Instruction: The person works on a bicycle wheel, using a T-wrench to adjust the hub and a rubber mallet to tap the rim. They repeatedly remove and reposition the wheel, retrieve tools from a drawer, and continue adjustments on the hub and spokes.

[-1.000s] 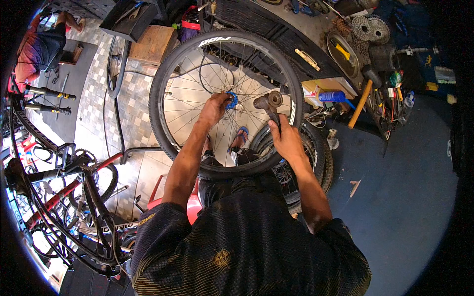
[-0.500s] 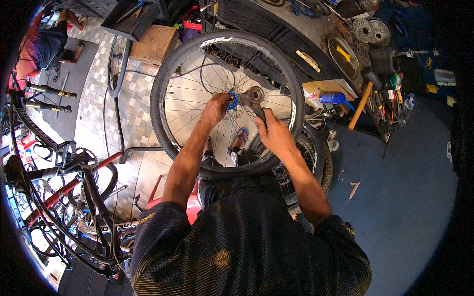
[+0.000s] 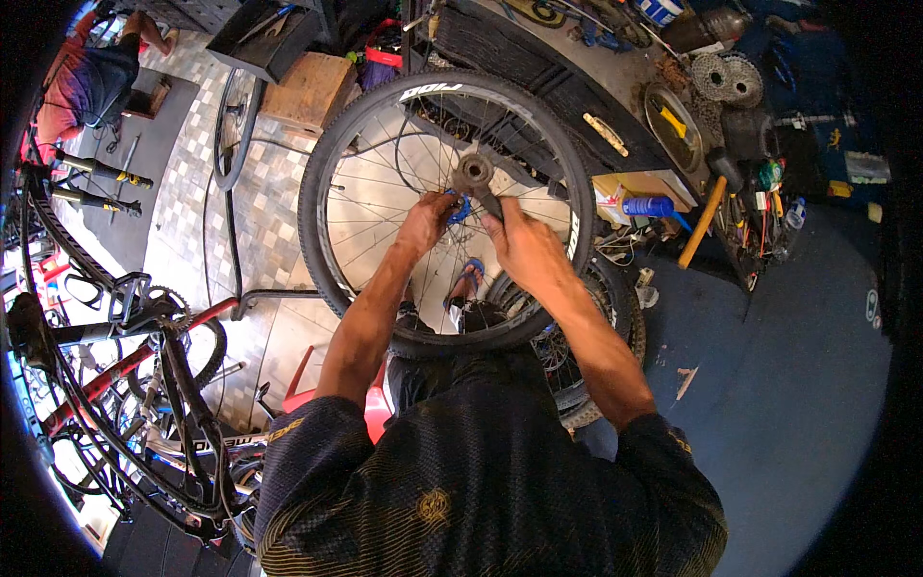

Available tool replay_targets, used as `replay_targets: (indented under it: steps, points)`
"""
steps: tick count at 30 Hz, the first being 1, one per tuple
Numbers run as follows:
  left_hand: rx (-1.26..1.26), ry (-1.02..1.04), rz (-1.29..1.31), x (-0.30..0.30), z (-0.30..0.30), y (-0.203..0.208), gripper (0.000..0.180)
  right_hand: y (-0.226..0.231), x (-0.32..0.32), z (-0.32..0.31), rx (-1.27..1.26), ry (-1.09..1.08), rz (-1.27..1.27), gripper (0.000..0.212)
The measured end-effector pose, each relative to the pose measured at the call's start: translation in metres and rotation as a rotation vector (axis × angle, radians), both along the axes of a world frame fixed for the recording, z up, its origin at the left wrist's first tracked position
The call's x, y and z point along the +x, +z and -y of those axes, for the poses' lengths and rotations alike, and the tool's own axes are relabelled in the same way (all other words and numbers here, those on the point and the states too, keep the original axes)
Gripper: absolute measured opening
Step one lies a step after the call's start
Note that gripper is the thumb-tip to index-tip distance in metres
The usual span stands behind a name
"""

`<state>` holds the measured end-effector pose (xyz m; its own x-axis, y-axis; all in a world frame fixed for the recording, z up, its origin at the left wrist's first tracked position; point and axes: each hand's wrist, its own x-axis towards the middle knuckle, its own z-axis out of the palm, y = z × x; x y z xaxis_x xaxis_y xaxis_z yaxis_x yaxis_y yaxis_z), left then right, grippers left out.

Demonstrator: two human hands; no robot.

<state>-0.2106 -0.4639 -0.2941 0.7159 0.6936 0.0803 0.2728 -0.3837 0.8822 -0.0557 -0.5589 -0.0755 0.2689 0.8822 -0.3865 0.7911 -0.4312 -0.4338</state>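
A bicycle wheel (image 3: 314, 221) with a black tyre and thin spokes lies across in front of me, its near edge at my lap. At its middle sits a blue hub (image 3: 463, 208). My left hand (image 3: 427, 217) is closed at the hub, fingers pinched on its left side; whether a small piece is also between them is hidden. My right hand (image 3: 519, 238) is wrapped round the dark handle of a hammer (image 3: 472, 172). The hammer's round, worn metal head is above the hub, close to my left fingertips. I cannot tell whether it touches the hub.
More wheels (image 3: 615, 317) lie beneath on the right. A bench (image 3: 630, 91) carries cassettes (image 3: 728, 79), a tray (image 3: 673, 130) and a mallet (image 3: 707, 212). Bicycle frames (image 3: 125, 356) crowd the left. A red chair (image 3: 378, 409) is beside me; another person (image 3: 91, 77) is at far left.
The hammer and my right hand have moved a little left, and the hammer head has turned over the hub. My left hand stays at the hub. The view has shifted slightly.
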Motion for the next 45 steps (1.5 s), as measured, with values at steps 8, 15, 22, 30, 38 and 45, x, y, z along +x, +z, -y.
replay_targets:
  steps: [8,15,22,30,38,45]
  points:
    - [-0.021,-0.052,-0.002,-0.005,-0.002,-0.011,0.047,0.007,-0.010,0.007,0.413,-0.015,-0.013,0.032]
    - [-0.089,0.051,0.045,-0.005,0.009,-0.004,0.027,-0.038,0.007,0.031,-0.036,-0.096,-0.039,0.033]
    - [-0.312,0.220,0.048,-0.005,-0.008,0.002,0.017,-0.038,0.029,0.047,0.031,-0.325,-0.035,0.035]
    - [-0.119,0.156,0.036,0.005,0.001,0.002,0.017,-0.045,0.038,0.079,-0.017,-0.384,-0.078,0.039]
    - [-0.016,0.116,-0.078,0.009,0.007,-0.002,0.020,-0.048,0.037,0.085,0.002,-0.394,-0.094,0.038]
    - [0.005,0.094,-0.060,0.014,0.008,-0.006,0.023,-0.044,0.036,0.079,0.046,-0.392,-0.088,0.034]
